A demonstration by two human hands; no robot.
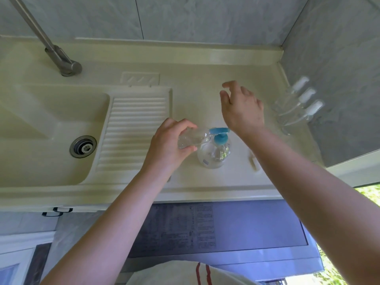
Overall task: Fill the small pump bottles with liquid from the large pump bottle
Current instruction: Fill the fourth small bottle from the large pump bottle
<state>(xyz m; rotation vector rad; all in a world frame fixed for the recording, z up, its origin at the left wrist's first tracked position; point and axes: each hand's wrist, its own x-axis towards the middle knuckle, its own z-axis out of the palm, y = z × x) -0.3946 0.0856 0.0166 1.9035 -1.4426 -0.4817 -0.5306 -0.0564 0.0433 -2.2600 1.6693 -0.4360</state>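
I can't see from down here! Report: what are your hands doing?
Left hand grips small bottle, mouth at large pump bottle blue spout. Right hand open above counter, holding nothing. Three capped bottles wait right.

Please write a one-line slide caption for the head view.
Left hand holds small clear bottle at blue-pumped large bottle's spout; right hand hovers open.

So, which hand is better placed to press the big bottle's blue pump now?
The right hand. It is open and hovers just beyond the blue pump of the large bottle, holding nothing. The left hand already grips the small bottle, tilted at the spout.
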